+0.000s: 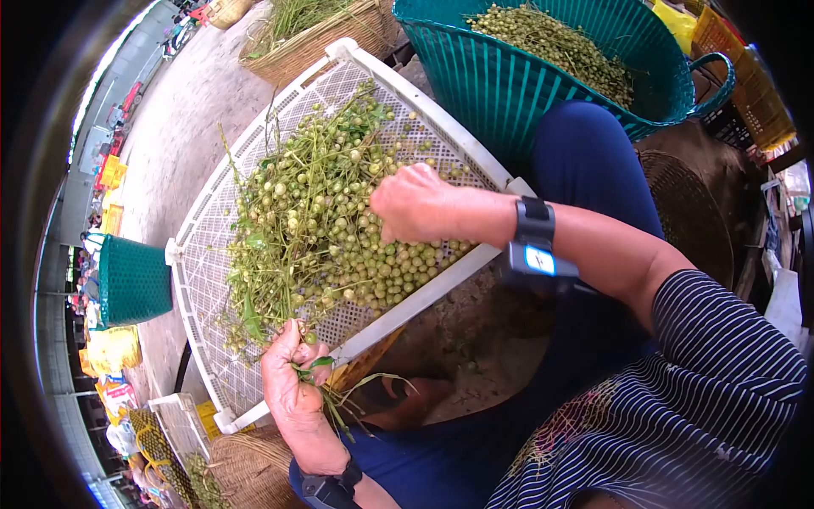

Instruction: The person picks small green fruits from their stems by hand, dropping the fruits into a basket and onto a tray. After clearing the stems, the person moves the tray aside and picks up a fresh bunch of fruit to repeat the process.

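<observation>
A white plastic tray with a mesh bottom holds a heap of small round green fruits on thin stems. At the tray's near left edge, my left hand is closed round a bunch of green stems with a few leaves, which stick out below the palm. One green fruit shows by its fingertips. My right hand is closed over the right part of the heap, knuckles up; what its fingers hold, if anything, is hidden. Each wrist wears a dark strap with a device.
A teal basket with loose fruits stands beyond the tray at the upper right. A wicker basket of green stems is at the top. Another teal basket stands at left. Crates and a woven basket lie at lower left.
</observation>
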Action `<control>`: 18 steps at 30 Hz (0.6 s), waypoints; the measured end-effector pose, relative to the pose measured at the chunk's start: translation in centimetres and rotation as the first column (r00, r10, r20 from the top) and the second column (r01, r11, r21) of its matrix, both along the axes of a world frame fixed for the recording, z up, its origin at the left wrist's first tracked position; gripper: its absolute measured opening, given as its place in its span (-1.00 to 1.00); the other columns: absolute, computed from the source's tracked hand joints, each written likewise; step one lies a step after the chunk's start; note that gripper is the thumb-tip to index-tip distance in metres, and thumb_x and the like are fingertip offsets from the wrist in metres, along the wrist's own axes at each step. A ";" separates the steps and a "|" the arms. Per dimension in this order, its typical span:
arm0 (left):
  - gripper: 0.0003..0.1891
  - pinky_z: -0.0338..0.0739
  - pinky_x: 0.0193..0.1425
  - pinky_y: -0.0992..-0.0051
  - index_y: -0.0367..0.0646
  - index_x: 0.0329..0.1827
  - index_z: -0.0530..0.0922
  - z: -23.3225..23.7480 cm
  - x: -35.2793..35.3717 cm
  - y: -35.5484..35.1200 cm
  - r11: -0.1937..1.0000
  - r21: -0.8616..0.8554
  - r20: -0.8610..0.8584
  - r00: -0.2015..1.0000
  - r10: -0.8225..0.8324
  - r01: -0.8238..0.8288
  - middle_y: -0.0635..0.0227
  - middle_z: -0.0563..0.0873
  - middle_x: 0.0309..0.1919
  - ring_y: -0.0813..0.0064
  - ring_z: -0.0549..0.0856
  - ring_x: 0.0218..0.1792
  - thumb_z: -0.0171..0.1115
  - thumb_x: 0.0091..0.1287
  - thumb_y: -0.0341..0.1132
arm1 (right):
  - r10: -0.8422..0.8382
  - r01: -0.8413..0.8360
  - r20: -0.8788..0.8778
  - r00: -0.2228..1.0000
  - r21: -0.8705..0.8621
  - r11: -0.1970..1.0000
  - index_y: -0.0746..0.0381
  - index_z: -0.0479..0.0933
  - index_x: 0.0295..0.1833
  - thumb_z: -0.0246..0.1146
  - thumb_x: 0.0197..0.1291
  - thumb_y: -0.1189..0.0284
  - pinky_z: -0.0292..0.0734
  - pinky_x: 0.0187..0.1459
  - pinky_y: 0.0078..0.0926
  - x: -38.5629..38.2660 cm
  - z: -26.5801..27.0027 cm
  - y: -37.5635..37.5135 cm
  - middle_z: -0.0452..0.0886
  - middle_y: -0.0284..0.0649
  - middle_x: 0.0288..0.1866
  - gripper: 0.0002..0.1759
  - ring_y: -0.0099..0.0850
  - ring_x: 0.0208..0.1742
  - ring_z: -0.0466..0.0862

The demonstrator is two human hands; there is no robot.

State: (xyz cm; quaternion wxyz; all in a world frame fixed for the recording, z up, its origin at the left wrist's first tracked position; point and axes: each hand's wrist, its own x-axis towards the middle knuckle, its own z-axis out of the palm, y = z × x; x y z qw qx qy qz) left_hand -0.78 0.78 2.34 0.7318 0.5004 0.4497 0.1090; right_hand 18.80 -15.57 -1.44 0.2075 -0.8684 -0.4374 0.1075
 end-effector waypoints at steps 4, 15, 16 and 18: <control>-0.77 -0.03 -0.70 0.60 0.00 -0.48 0.36 0.1 0.3 -0.2 0.999 -0.040 -0.005 1.000 -0.019 0.019 0.60 0.24 -0.75 0.66 0.18 -0.75 0.21 0.25 -0.21 | 0.140 -0.140 0.002 0.990 0.088 0.986 0.36 0.55 -0.43 0.32 -0.04 0.30 0.49 -0.37 -0.23 -3.6 1.5 0.8 0.57 0.05 -0.52 -0.70 -0.16 -0.41 0.64; -0.75 -0.03 -0.72 0.57 -0.04 -0.47 0.38 0.0 0.4 0.0 0.998 -0.051 0.022 0.999 -0.032 0.033 0.60 0.20 -0.77 0.66 0.15 -0.77 0.18 0.28 -0.16 | 0.519 -0.105 -0.399 0.756 0.708 0.698 0.39 0.51 -0.50 0.11 -0.01 0.57 0.42 -0.52 -0.50 -0.5 -3.1 2.5 0.52 -0.22 -0.63 -0.88 -0.54 -0.59 0.50; -0.75 -0.01 -0.73 0.57 -0.07 -0.45 0.39 0.2 0.5 -0.3 0.996 -0.078 0.025 0.999 -0.037 0.038 0.59 0.21 -0.76 0.65 0.16 -0.77 0.18 0.28 -0.15 | 0.517 -0.103 -0.399 0.757 0.709 0.698 0.39 0.51 -0.50 0.11 -0.01 0.57 0.42 -0.52 -0.50 -0.5 -3.2 2.7 0.52 -0.22 -0.63 -0.88 -0.54 -0.59 0.50; -0.75 0.00 -0.73 0.58 -0.07 -0.44 0.40 0.8 0.9 -1.6 0.999 -0.044 -0.025 1.000 -0.020 0.019 0.59 0.21 -0.76 0.65 0.16 -0.76 0.19 0.28 -0.15 | 0.305 -0.244 -0.246 0.920 0.251 0.937 0.41 0.52 -0.44 0.17 0.05 0.49 0.41 -0.49 -0.51 -0.7 -3.5 3.5 0.52 -0.22 -0.62 -0.83 -0.55 -0.57 0.51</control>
